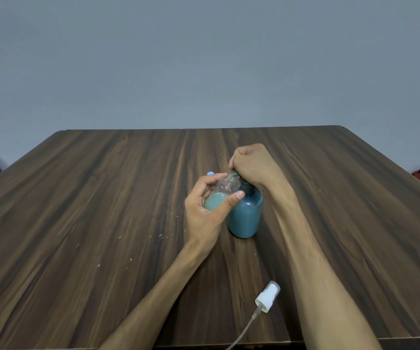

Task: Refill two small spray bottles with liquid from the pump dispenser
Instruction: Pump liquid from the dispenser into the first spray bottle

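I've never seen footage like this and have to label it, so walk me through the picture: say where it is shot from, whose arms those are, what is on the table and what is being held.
There is no machine here. The single picture comes from a wide-angle camera worn on a person's head, looking forward and down, so the two bare arms reaching in from the bottom are that person's own.

The left hand grips a small clear spray bottle, tilted, its top off and pale liquid inside. Its open neck is held at the spout of a blue pump dispenser that stands upright on the wooden table. The right hand, fingers curled, presses on the pump's top.

Near the table's front edge lies a white spray head with its thin tube, taken off a bottle. A small pale blue thing peeks out behind the left hand; what it is cannot be told.
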